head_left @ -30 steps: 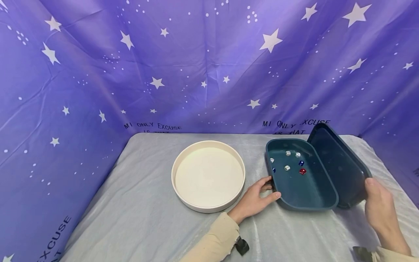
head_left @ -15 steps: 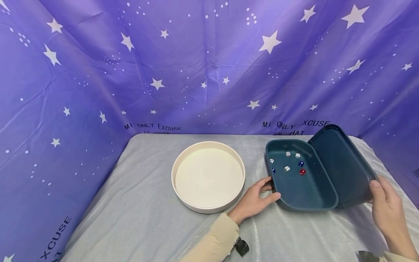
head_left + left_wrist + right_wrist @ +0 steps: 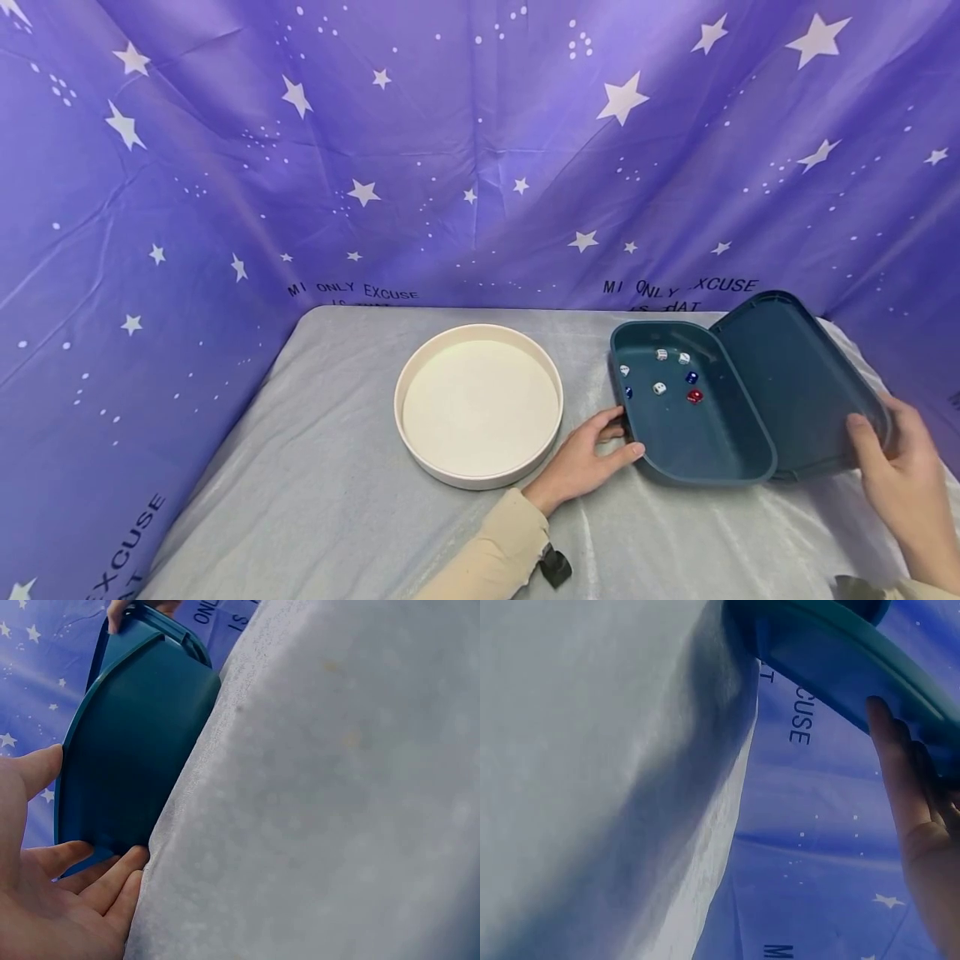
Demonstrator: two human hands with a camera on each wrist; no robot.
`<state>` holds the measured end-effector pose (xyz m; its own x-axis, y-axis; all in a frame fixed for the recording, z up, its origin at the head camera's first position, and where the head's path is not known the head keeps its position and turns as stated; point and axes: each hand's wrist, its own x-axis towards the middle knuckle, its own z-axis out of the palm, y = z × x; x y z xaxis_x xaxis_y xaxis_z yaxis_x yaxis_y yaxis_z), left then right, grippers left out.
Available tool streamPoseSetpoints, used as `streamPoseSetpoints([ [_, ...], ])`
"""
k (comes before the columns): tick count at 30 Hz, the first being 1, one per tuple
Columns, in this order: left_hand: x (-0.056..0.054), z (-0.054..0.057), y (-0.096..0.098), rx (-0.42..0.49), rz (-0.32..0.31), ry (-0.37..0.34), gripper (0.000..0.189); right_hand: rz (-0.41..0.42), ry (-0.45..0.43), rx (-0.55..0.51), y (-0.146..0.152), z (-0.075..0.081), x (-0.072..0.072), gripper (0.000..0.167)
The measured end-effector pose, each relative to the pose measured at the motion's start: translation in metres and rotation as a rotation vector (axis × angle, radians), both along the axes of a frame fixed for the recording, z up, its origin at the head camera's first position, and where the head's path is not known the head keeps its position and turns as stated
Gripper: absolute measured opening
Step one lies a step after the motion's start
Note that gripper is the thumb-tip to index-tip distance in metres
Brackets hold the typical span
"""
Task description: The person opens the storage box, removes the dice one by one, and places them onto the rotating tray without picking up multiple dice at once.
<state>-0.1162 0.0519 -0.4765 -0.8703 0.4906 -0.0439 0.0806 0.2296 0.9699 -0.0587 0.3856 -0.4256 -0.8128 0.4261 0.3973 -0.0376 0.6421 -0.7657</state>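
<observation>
In the head view, a dark teal plastic box (image 3: 701, 446) sits on the right side of the table. Several small dice lie in its far half: white ones (image 3: 659, 388), blue ones (image 3: 692, 377) and a single red die (image 3: 695, 397). My left hand (image 3: 581, 462) rests against the near left corner, its thumb (image 3: 46, 769) at the rim and the other fingers spread low along the outer wall. The lid (image 3: 802, 383) leans outward from the box's right side. My right hand (image 3: 903, 475) grips the lid's outer edge, thumb on the inner face, fingers behind.
Left of the box stands a round cream tray (image 3: 480, 479) with a low rim. A pale grey velvety cloth (image 3: 330, 467) covers the table. Purple star-printed curtains (image 3: 420, 167) hang at the back and sides.
My right hand has swung the lid further outward and down to the right, showing more of its inner face. The left hand, box and dice have stayed in place.
</observation>
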Motion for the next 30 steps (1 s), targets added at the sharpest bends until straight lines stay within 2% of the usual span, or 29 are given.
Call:
streamPoseSetpoints([
  [5,0.000,0.000,0.000,-0.006,0.007,-0.002,0.064,-0.012,0.012,0.006,0.009,-0.002,-0.001,0.043],
  [10,0.000,-0.001,0.000,-0.007,0.006,0.007,0.064,0.015,0.098,-0.051,0.013,-0.005,-0.003,0.047],
  [14,-0.001,-0.001,0.000,-0.011,0.006,0.010,0.064,0.005,0.130,-0.080,0.016,-0.007,-0.005,0.050],
  [22,-0.001,-0.001,0.000,-0.001,0.002,0.017,0.064,-0.035,0.095,-0.059,0.027,-0.013,-0.007,0.047],
  [30,0.000,-0.001,0.001,0.010,0.005,0.017,0.063,-0.054,0.055,-0.120,0.041,-0.021,-0.006,0.051],
])
